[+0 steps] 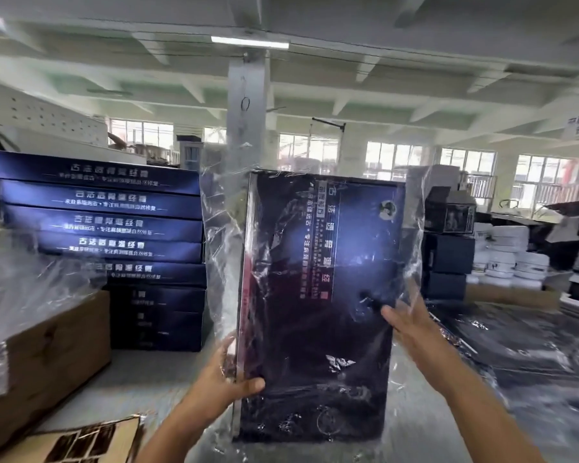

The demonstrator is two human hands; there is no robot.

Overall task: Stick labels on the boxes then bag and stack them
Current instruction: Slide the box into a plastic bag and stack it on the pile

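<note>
Bagging step: left hand [235, 374] grips the flat dark-blue cardboard box [315, 262] inside its clear plastic bag [221, 228], right hand [411, 327] lies flat-fingered against it; next probably stacking it on the pile of matching blue boxes [104, 228]

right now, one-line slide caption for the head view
Left hand grips a dark box upright in a clear bag, right hand at its right edge, beside a stack of matching boxes.

A dark cardboard box [318, 295] with a glossy printed face sits inside a clear, crinkled, shiny plastic bag [224, 228]. Stacked boxes [104, 235] show the same glossy card. A brown carton [47, 345] looks matt and rough.
</note>
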